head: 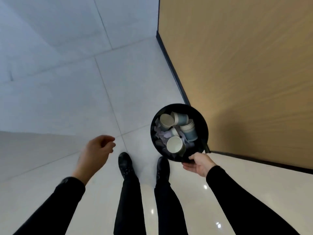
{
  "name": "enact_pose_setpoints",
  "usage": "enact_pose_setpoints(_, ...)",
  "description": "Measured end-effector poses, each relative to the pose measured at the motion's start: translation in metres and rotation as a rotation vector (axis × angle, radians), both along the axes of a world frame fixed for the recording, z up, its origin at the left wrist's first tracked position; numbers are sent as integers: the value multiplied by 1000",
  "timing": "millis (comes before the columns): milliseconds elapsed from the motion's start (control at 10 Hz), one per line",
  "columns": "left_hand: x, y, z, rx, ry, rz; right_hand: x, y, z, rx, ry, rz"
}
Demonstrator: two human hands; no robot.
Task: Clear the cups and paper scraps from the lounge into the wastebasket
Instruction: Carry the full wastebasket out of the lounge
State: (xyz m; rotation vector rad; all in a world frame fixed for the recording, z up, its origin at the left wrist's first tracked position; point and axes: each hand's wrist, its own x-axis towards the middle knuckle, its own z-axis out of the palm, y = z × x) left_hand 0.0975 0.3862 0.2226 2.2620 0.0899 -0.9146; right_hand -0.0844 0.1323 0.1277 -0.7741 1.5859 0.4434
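A round black wastebasket [202,123] stands by the corner of a wood-panelled wall, right of centre. Inside lie several blue and white paper cups [175,144] on pale paper scraps [163,134]. My right hand [199,164] grips the near rim of the wastebasket, thumb on top and fingers under the edge. To the left, above the floor, my left hand [97,150] hangs loosely curled, holding nothing.
A tan wood-panelled wall [245,65] with a dark skirting fills the right side. Glossy pale floor tiles [76,99] spread to the left and ahead. My two black shoes [126,163] stand just left of the wastebasket.
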Motion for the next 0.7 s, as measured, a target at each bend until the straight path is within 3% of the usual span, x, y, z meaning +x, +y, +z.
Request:
enact_pose_setpoints(200,48,-20,-137,42,78,-60,-2,-42,-134,29,86,-25)
enact_pose_setpoints(400,46,-34,-222,70,117,-95,-24,-83,-214,44,191,51)
enact_pose_setpoints(600,33,-43,-243,97,163,-101,-40,-83,-232,-48,153,32)
enact_pose_setpoints(700,29,-45,-216,165,169,-154,-33,-64,-203,-122,164,129)
